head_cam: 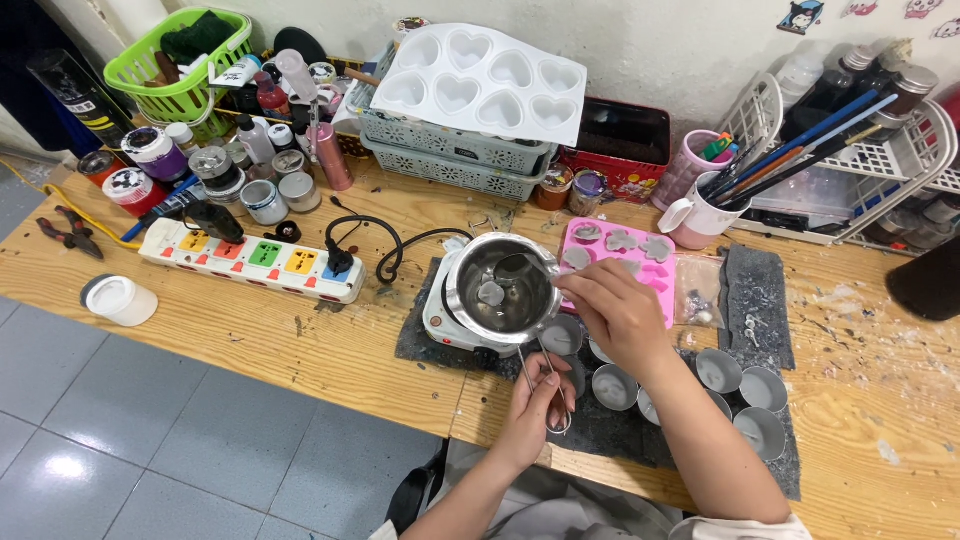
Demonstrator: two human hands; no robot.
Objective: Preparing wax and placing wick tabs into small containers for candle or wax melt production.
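My left hand (537, 405) pinches thin metal tongs (545, 385), light and slippery; my right hand (615, 310) closes on something small beside the round steel pot (503, 288).

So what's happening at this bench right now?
A person sits at a cluttered wooden bench. The left hand holds thin metal tweezers, and the right hand reaches over a small metal pot sitting on a little hot plate. A pink mould and several small round tins lie beside it.
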